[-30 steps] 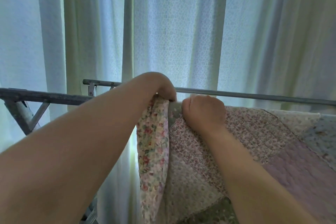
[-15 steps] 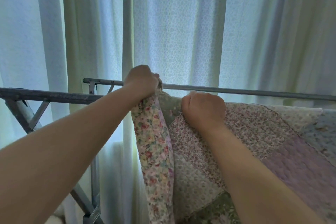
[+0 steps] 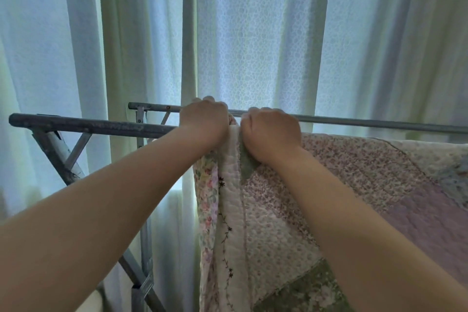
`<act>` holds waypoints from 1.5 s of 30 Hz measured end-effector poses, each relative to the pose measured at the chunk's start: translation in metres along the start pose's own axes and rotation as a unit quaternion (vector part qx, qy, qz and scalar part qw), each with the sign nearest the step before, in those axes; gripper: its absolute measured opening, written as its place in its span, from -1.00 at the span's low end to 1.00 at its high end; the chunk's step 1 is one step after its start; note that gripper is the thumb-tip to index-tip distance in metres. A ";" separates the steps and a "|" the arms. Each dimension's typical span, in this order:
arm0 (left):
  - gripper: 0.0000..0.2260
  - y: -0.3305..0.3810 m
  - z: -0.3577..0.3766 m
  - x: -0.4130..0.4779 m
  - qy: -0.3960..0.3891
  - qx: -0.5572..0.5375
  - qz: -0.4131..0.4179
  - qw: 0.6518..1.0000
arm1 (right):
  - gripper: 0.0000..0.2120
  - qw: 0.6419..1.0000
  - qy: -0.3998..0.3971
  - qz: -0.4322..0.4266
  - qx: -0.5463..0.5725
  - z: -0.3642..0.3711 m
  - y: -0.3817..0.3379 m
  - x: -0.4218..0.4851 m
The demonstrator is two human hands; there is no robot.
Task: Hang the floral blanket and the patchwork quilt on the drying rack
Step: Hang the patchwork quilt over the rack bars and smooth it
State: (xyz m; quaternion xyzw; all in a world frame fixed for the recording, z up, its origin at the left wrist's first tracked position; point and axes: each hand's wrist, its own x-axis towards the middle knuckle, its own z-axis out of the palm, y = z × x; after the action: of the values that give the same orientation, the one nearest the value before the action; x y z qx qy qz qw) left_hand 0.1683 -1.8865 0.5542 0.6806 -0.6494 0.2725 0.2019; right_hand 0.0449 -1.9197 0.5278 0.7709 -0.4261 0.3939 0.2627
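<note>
Before the pale curtains, your left hand and right hand, both clenched on the patchwork quilt, had risen to the far rail of the drying rack; draping seemed close.

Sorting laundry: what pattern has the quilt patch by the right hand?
Tiny mauve florals, patchwork quilt, head view.

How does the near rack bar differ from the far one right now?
The near bar is thicker, darker and scuffed; the far bar is thinner, paler and smoother. The near bar's right part hides behind the patchwork quilt; the far bar runs bare rightward. Both run level.
</note>
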 end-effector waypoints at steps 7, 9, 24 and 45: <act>-0.87 -0.002 -0.016 0.008 -0.048 0.066 0.003 0.997 | -0.57 0.997 0.060 -0.022 -0.040 0.014 -0.013 -0.012; -0.78 -0.004 -0.017 0.013 -0.062 -0.007 -0.017 0.998 | -0.57 0.995 0.086 -0.009 -0.044 0.013 -0.012 -0.013; -0.79 -0.039 -0.031 0.009 -0.016 0.012 0.050 0.999 | -0.56 0.996 0.079 0.014 -0.047 0.015 -0.015 -0.014; -0.95 -0.030 -0.040 0.004 -0.163 -0.201 -0.087 0.962 | -0.60 0.996 0.076 0.025 -0.043 0.015 -0.016 -0.014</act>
State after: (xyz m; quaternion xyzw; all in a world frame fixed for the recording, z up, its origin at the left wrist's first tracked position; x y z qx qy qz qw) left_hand 0.1940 -1.8628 0.5899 0.7152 -0.6530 0.0026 0.2490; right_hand 0.0596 -1.9170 0.5063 0.7156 -0.4404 0.4394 0.3176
